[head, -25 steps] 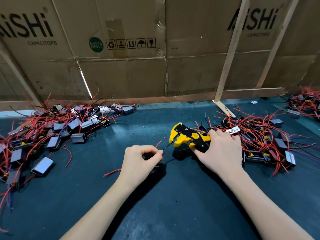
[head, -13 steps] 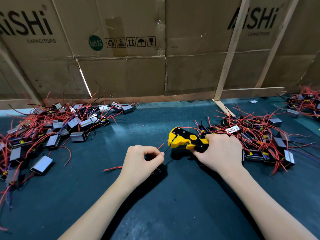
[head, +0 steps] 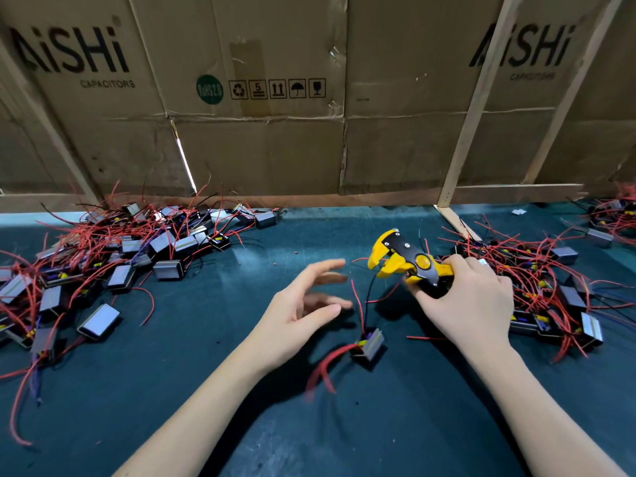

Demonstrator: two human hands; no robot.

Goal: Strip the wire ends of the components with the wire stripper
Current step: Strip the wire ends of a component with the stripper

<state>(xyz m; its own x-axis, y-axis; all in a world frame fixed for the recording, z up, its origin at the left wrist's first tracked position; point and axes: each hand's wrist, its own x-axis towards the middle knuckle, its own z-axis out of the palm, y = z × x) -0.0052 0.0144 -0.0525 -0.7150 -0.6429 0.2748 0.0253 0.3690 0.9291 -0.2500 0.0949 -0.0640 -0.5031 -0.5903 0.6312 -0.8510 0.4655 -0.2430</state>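
Right hand [head: 471, 301] grips the wire stripper [head: 407, 266]; left hand [head: 303, 311] spread, holding nothing (blurred). Component [head: 370, 346] lies just below the stripper on the teal desk [head: 241, 390].

A small electronics assembly workshop: heaps of wired components [head: 113, 266] lie on a green work mat [head: 378, 425], walled by flattened capacitor cartons [head: 261, 142].

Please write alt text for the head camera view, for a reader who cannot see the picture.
A person's right hand grips a yellow and black wire stripper above a dark teal work mat, while the open left hand holds nothing. One small grey boxed component with red wires lies between the hands. Piles of like components lie left and right, before a cardboard wall.
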